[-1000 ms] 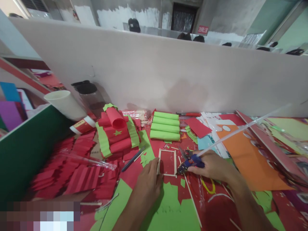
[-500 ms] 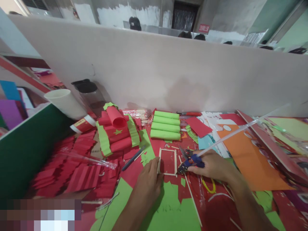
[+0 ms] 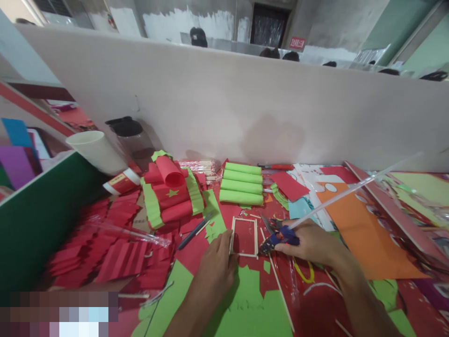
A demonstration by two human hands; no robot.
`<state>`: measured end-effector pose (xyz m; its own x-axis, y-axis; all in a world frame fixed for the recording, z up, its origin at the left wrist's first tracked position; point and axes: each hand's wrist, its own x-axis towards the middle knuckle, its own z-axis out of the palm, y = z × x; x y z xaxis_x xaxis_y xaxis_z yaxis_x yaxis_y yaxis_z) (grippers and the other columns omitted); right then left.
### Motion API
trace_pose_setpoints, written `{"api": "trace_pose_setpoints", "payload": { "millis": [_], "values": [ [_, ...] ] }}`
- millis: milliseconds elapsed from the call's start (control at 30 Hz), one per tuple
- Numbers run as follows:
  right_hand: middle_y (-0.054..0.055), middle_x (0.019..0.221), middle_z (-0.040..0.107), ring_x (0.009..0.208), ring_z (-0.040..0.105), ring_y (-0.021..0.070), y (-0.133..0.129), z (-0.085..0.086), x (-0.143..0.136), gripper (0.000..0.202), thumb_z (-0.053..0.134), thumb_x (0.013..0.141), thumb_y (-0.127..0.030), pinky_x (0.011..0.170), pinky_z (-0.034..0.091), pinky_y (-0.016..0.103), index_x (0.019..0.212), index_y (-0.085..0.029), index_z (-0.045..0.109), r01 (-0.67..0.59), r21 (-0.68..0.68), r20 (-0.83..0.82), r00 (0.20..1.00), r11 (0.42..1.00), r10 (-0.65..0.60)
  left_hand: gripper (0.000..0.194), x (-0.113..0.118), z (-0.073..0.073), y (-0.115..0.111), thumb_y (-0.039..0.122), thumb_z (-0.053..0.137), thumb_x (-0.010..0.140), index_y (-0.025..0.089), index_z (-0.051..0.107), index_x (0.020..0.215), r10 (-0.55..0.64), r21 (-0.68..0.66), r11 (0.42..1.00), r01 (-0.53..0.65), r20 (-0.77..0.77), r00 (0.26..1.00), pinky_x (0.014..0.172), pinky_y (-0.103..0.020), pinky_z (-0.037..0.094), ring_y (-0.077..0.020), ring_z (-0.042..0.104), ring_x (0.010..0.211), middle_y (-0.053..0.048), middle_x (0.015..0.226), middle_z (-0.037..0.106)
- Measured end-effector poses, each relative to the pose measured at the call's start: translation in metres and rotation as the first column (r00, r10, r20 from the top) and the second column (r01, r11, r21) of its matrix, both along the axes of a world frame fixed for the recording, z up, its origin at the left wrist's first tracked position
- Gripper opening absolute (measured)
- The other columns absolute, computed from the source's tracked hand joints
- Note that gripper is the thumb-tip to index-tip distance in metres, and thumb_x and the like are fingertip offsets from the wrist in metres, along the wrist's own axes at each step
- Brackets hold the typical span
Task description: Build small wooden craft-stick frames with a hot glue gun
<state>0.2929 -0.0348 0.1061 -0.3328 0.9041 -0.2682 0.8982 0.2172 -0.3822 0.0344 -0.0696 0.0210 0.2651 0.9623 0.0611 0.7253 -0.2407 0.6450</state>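
Observation:
Flat on the red tabletop lies a small rectangular frame of thin wooden sticks [image 3: 256,236]. My left hand [image 3: 218,262] is closed at its left side, fingertips on the left stick. A blue hot glue gun [image 3: 288,235] is gripped in my right hand [image 3: 312,241], its dark nozzle at the frame's lower right corner. From the gun's back a long clear glue stick [image 3: 347,191] runs up to the right. Scissors [image 3: 268,223], partly hidden behind the gun, lie with yellow handles [image 3: 307,271] below my right hand. A long loose stick [image 3: 283,292] rests beside the frame.
Rolled green paper tubes [image 3: 242,182] lie behind the frame. Left of them stands a red and green paper model [image 3: 171,192] with a star. Folded red strips [image 3: 119,255], a paper cup [image 3: 93,150], a dark pen [image 3: 192,231] and orange paper [image 3: 368,234] surround the work.
The glue gun and my right hand have shifted very slightly to the right. My left hand and the stick frame stay put.

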Motion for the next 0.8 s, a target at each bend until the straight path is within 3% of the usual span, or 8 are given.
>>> {"api": "trace_pose_setpoints", "payload": {
  "millis": [533, 700, 800],
  "values": [
    [0.005, 0.097, 0.075, 0.09, 0.065, 0.0274, 0.0001, 0.0004, 0.0019, 0.045, 0.056, 0.081, -0.066, 0.077, 0.046, 0.033, 0.086, -0.025, 0.074, -0.001, 0.006, -0.003, 1.0, 1.0, 0.001, 0.042, -0.0013, -0.0051, -0.0004, 0.019, 0.041, 0.094, 0.015, 0.043, 0.135, 0.001, 0.005, 1.0, -0.001, 0.0, 1.0, 0.079, -0.041, 0.054, -0.0276, 0.064, 0.099, -0.017, 0.117, 0.064],
    [0.006, 0.109, 0.073, 0.098, 0.064, 0.03, -0.0007, -0.0028, 0.0018, 0.045, 0.058, 0.08, -0.067, 0.083, 0.046, 0.036, 0.095, -0.028, 0.076, 0.005, 0.009, -0.006, 1.0, 1.0, -0.005, 0.044, -0.002, -0.0055, -0.0013, 0.017, 0.044, 0.091, 0.018, 0.043, 0.135, -0.005, 0.03, 1.0, 0.004, 0.027, 1.0, 0.08, -0.039, 0.054, -0.0263, 0.064, 0.098, -0.014, 0.115, 0.065],
    [0.006, 0.101, 0.074, 0.093, 0.065, 0.0283, 0.0014, -0.0039, -0.0019, 0.044, 0.057, 0.082, -0.066, 0.082, 0.046, 0.035, 0.088, -0.026, 0.075, -0.032, -0.003, -0.007, 0.999, 0.999, 0.032, 0.044, -0.0022, -0.0069, -0.0012, 0.016, 0.045, 0.09, 0.019, 0.043, 0.134, -0.006, 0.024, 1.0, 0.005, 0.032, 0.999, 0.082, -0.039, 0.053, -0.0262, 0.063, 0.099, -0.014, 0.116, 0.064]
  ]
}}
